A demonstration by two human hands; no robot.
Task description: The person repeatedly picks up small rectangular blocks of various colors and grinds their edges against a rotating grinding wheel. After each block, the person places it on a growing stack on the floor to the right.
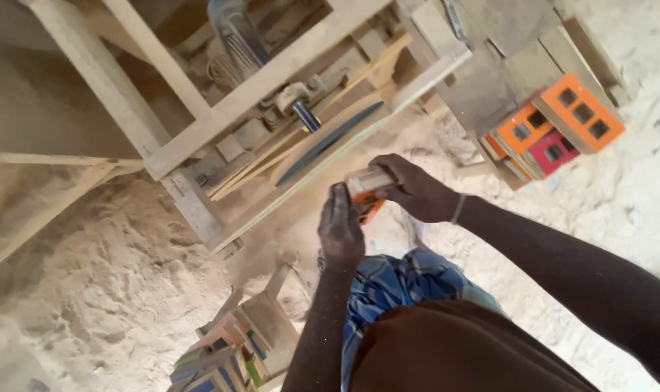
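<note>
1. L hand is pressing flat against the near side of a small wooden block w/ orange faces; fingers are lying straight & mostly extended, palm side on the block, dusted w/ sawdust.
2. R hand is curling over the block's far end from the right, fingers wrapped round it, thin band showing on the wrist.
3. Block is sitting btwn both hands, held just beside the edge of the saw table, near the dark circular blade that is poking up thru the slot. Can't tell if block is touching the table edge.
4. Wooden frame of the machine is filling the upper left; a metal shaft is sticking out above the blade.
5. Stack of painted blocks – orange & pink, w/ square holes – is resting on boards upper right, well apart from the hands.
6. More painted pieces, green/blue/orange, are lying in a pile bottom centre-left, beside the L forearm.
7. Sawdust is covering the ground all around.
</note>
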